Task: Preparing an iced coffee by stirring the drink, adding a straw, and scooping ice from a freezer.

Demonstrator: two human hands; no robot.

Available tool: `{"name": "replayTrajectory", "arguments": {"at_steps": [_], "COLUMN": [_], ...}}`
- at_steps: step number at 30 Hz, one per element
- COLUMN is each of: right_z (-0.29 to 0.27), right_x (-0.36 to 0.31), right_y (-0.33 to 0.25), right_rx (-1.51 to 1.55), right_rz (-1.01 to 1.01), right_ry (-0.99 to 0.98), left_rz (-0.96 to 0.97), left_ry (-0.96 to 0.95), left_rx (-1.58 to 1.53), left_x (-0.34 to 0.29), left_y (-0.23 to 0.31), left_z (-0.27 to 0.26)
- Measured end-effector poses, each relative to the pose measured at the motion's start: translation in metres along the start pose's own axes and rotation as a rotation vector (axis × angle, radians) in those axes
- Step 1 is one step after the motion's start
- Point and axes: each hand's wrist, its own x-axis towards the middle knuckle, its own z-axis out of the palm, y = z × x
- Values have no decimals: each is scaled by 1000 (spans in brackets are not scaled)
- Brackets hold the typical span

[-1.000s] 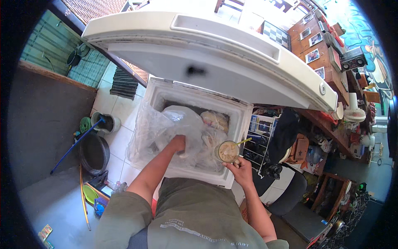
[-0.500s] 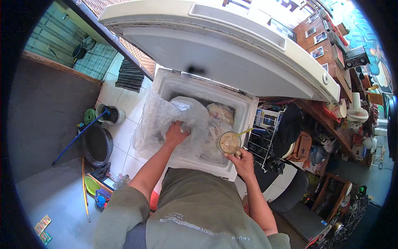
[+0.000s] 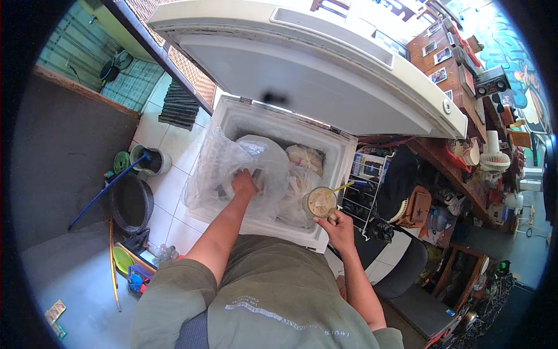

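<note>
An open chest freezer (image 3: 343,192) stands in front of me with a large clear plastic bag (image 3: 263,150) filling its left side. My left hand (image 3: 244,184) reaches down into the bag, fingers pointing away from me and slightly apart; their tips are partly lost against the plastic, and I see nothing held. My right hand (image 3: 337,228) grips the handle of a glass mug (image 3: 320,203) over the freezer's right front edge. The mug contains a pale brown drink with whitish pieces on top, and a yellow-green stick leans out of it. More bagged food (image 3: 306,159) lies at the freezer's back right.
The raised freezer lid (image 3: 302,75) spans the far side. On the right are a white wire rack (image 3: 367,186) and a dark chair (image 3: 404,270). A black basin (image 3: 132,203), a bucket (image 3: 157,163) and a blue-handled brush (image 3: 107,195) sit on the left floor.
My left hand has gone slightly forward in the plastic bag, its fingers now straighter than before. My right hand keeps the mug nearly in place. The view has shifted slightly.
</note>
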Motion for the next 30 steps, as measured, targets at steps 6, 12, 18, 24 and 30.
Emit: {"name": "replayTrajectory", "arguments": {"at_steps": [6, 12, 18, 24, 30], "right_z": [4, 3, 10, 6, 3], "right_x": [7, 11, 14, 12, 12], "right_y": [8, -7, -15, -24, -15], "right_rx": [24, 79, 12, 38, 21], "right_rz": [-38, 21, -39, 49, 5], "right_ry": [18, -30, -53, -36, 0], "left_rz": [166, 382, 322, 382, 350], "left_ry": [-87, 156, 21, -97, 74], "left_rx": [-193, -145, 10, 1, -134], "left_x": [12, 33, 44, 37, 29], "left_y": [-27, -48, -40, -30, -33], "left_z": [11, -6, -3, -11, 16]}}
